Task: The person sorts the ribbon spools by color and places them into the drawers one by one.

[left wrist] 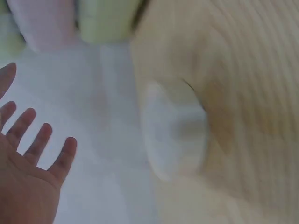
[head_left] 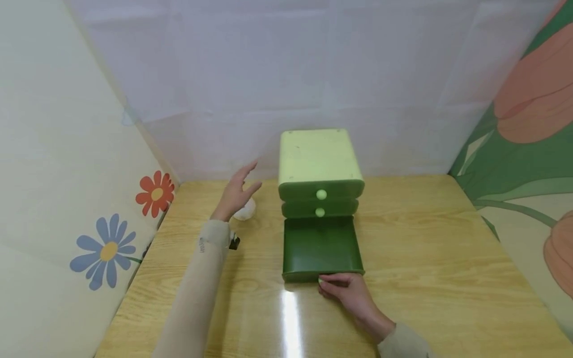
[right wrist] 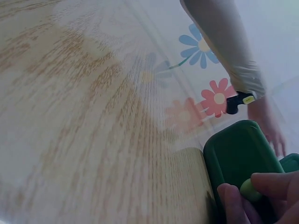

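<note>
My right hand (head_left: 351, 296) pinches the small light-green knob (right wrist: 251, 190) of the bottom drawer (head_left: 320, 243). That dark green drawer is pulled far out of the cabinet (head_left: 319, 154), its inside bare. Above it, the top drawer (head_left: 300, 191) and middle drawer (head_left: 297, 209) are in, each with a round knob. To the left of the cabinet, my left hand (head_left: 234, 196) hovers with fingers spread and holds nothing. Beside and below that hand stands a white, short round object (left wrist: 175, 133), blurred in the left wrist view and partly hidden by the hand in the head view.
The wood-grain table (head_left: 429, 248) runs back to a white sheet (head_left: 224, 89). A flower-printed panel (head_left: 58, 149) borders the left, another (head_left: 528, 114) the right. A black wrist camera (head_left: 234, 241) sits at the left sleeve. Blurred pink and pale green shapes (left wrist: 105, 21) top the left wrist view.
</note>
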`<state>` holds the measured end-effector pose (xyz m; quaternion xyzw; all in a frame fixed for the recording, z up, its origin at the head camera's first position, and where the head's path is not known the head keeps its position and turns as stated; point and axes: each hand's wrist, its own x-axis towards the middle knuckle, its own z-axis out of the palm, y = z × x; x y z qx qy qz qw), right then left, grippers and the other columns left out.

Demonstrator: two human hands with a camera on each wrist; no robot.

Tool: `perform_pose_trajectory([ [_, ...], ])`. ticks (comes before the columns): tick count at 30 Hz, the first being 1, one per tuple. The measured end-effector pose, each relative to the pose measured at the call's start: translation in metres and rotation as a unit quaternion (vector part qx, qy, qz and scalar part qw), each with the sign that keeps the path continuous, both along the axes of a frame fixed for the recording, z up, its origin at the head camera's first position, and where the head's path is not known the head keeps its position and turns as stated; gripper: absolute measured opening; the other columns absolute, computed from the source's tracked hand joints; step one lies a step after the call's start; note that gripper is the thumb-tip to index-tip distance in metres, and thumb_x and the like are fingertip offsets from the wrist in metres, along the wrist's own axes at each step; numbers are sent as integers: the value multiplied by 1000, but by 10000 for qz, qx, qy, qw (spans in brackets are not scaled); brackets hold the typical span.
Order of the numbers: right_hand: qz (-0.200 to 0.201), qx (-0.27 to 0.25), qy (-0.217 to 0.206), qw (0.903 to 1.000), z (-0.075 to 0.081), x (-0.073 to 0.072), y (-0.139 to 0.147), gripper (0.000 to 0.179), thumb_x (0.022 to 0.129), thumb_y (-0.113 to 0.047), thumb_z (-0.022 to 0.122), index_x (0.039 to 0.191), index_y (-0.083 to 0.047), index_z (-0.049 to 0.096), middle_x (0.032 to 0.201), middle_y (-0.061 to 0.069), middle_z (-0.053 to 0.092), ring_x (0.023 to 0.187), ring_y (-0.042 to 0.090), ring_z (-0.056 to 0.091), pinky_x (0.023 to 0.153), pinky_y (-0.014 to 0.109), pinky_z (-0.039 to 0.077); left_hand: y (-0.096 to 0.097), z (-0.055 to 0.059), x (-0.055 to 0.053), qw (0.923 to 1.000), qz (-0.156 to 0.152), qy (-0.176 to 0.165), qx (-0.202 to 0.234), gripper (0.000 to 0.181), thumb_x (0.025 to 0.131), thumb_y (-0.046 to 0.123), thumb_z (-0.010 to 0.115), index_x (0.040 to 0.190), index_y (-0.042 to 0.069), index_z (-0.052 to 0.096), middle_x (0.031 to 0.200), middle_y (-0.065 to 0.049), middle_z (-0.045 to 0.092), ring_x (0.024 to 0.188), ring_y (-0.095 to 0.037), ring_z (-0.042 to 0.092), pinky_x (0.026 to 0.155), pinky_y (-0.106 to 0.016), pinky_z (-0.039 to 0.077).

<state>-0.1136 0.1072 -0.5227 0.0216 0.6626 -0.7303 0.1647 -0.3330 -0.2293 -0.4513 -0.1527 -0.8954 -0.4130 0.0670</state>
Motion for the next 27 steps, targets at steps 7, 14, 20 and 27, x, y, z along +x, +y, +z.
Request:
perform_pose_trajectory([
  [7, 27, -73, -30, 10000, 0, 0, 1, 31, 92, 5, 72, 120, 17, 66, 108, 27, 75, 89, 19, 77, 85, 29, 64, -30, -28, 5, 9939, 254, -976, -445, 81, 101, 37, 67, 166, 17, 24, 172, -15, 22, 157, -42, 20, 126, -67, 20],
  [14, 82, -94, -37, 9999, 1, 0, 1, 31, 92, 6, 72, 120, 16, 65, 111, 28, 74, 91, 20, 77, 87, 30, 64, -34, -41, 8, 9825, 279, -1484, -1095, 97, 90, 36, 82, 166, 17, 24, 169, -19, 27, 152, -47, 29, 122, -69, 26],
  [20, 114, -112, -26, 9999, 2, 0, 2, 31, 92, 5, 72, 121, 16, 65, 111, 27, 74, 92, 20, 77, 87, 30, 64, -34, -43, 10, 9765, 318, -1520, -1495, 88, 89, 27, 82, 161, 11, 35, 164, -23, 36, 148, -47, 36, 121, -68, 29],
  [27, 76, -182, -41, 9998, 1, 0, 1, 32, 91, 6, 72, 120, 17, 65, 111, 28, 74, 91, 20, 77, 87, 30, 64, -35, -47, 10, 9713, 473, -1459, -1819, 75, 90, 32, 81, 153, 8, 49, 158, -23, 43, 142, -47, 42, 117, -67, 37],
])
